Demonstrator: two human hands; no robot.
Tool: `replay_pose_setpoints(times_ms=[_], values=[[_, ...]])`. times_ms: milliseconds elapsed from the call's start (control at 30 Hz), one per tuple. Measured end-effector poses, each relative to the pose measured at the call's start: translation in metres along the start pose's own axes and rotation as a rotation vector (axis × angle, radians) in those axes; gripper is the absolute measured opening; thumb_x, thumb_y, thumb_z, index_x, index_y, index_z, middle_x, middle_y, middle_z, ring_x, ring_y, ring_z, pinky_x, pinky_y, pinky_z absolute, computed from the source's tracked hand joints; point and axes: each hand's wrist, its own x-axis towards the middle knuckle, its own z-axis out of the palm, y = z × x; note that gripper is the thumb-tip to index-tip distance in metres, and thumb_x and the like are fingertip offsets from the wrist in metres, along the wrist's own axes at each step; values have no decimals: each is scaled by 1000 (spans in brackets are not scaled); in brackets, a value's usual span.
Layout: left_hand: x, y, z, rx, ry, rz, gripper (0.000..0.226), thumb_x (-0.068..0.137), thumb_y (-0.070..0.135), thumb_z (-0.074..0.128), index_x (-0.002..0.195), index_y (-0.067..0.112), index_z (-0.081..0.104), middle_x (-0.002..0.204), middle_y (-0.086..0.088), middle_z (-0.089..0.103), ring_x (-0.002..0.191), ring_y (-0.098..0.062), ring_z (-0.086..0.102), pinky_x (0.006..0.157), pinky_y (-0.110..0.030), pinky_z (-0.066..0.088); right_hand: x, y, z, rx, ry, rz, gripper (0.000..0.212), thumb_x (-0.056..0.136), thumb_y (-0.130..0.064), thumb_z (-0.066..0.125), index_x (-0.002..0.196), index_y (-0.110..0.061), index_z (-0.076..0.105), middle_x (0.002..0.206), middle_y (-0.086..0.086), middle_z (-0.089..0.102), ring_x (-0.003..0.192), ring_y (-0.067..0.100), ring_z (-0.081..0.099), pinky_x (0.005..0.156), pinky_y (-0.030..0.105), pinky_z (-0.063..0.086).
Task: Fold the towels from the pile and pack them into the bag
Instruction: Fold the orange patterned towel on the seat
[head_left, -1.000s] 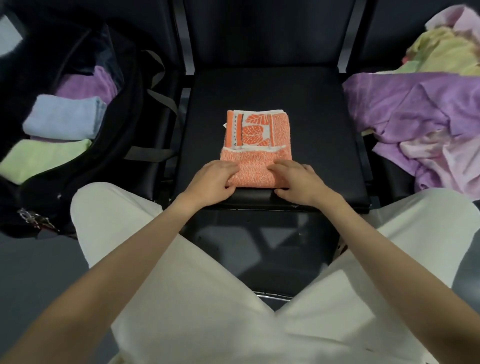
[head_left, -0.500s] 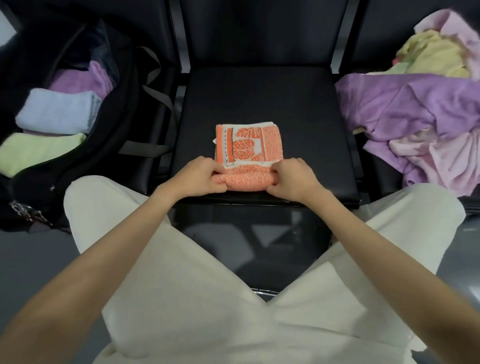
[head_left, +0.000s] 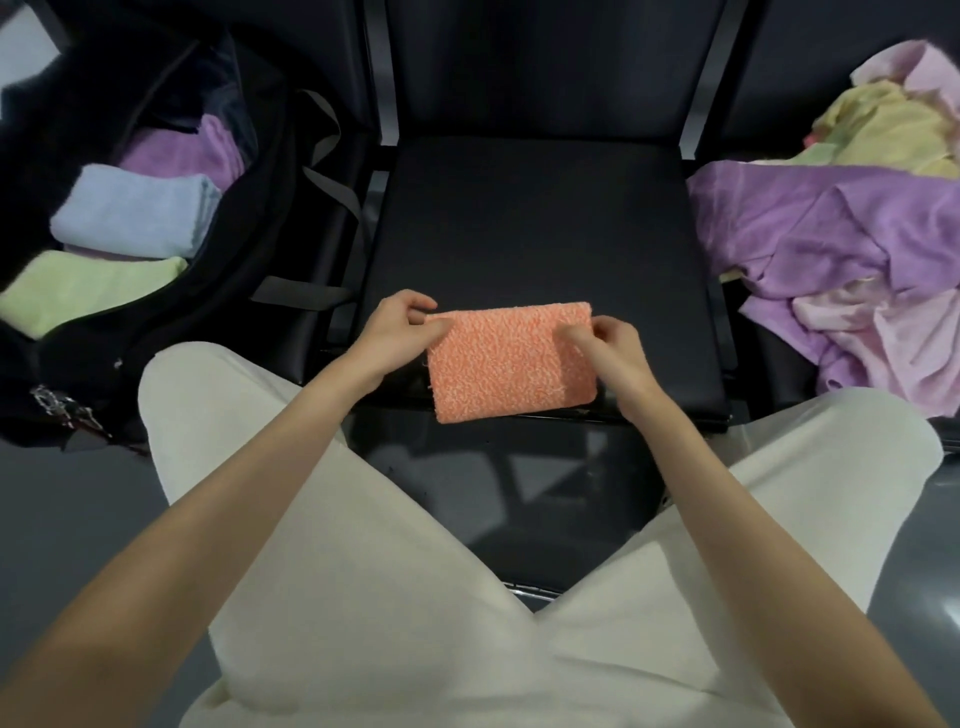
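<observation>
Head view: the left hand (head_left: 395, 332) and right hand (head_left: 610, 345) each pinch an upper corner of the folded orange towel (head_left: 511, 358), held over the front edge of the black bench (head_left: 535, 218). The open bag (head_left: 218, 291) at left holds folded towels; the loose pile (head_left: 831, 239) lies at right.
</observation>
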Motion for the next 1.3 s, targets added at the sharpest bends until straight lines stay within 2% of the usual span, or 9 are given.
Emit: replay_pose_setpoints(times_ms=[200, 333, 500, 700, 767, 867, 1000, 1133, 1300], values=[[-18, -21, 19, 4, 64, -100, 56, 83, 19, 72, 132, 9, 46, 117, -6, 57, 106, -20, 59, 93, -38, 51, 6, 14, 16, -269, 75, -74, 36, 88, -28, 64, 112, -2, 58, 97, 2, 58, 87, 16, 55, 71, 27, 40], [-25, -28, 29, 66, 112, -192, 42, 83, 36, 72, 110, 8, 56, 105, -4, 62, 97, -16, 60, 83, -30, 49, 5, 21, 25, -397, 173, -75, 43, 89, -32, 63, 115, 0, 54, 101, 8, 61, 88, 19, 56, 70, 28, 39], [-26, -24, 33, -20, 43, -225, 29, 81, 33, 76, 75, 20, 51, 82, 6, 59, 75, -3, 56, 68, -22, 47, 1, 23, 35, -504, 235, -34, 42, 93, -30, 58, 117, 2, 46, 118, 19, 54, 105, 32, 56, 80, 35, 45], [-20, -29, 39, -101, 64, -295, 48, 58, 52, 76, 86, 14, 64, 109, -8, 63, 96, -19, 63, 85, -35, 55, 1, 16, 41, -674, 244, 85, 50, 94, -41, 54, 116, 4, 50, 127, 24, 43, 118, 38, 43, 100, 43, 36], [-21, -25, 37, -222, 99, -324, 38, 71, 39, 75, 90, 9, 62, 110, -12, 65, 94, -21, 64, 78, -33, 56, 2, 6, 47, -708, 228, 81, 52, 93, -44, 54, 116, 3, 51, 129, 23, 43, 120, 38, 41, 101, 44, 35], [-16, -19, 14, -341, 197, -310, 22, 86, 22, 66, 98, 5, 61, 106, -13, 68, 79, -16, 64, 66, -27, 53, 7, -15, 64, -566, 156, 16, 54, 93, -45, 53, 117, 3, 49, 121, 19, 48, 115, 35, 48, 94, 42, 41], [-8, -19, -55, -284, 389, -176, 28, 88, 31, 65, 103, 10, 56, 102, -4, 65, 88, -16, 63, 77, -32, 53, 4, -60, 104, -70, -14, -68, 39, 93, -38, 56, 110, -5, 43, 100, -1, 50, 90, 11, 53, 71, 23, 45], [-2, -30, -143, -104, 599, -58, 40, 87, 35, 67, 107, 1, 61, 101, -10, 64, 91, -21, 59, 72, -26, 40, 5, -112, 158, 141, -199, -60, 43, 89, -29, 65, 117, -11, 37, 104, -4, 50, 89, 3, 54, 66, 19, 49], [10, -51, -252, 137, 727, -1, 44, 87, 38, 68, 106, -1, 64, 102, -15, 65, 99, -28, 61, 73, -27, 37, 16, -169, 241, 186, -377, -110, 54, 84, -17, 71, 126, -4, 40, 112, 4, 59, 98, 13, 61, 79, 27, 55]])
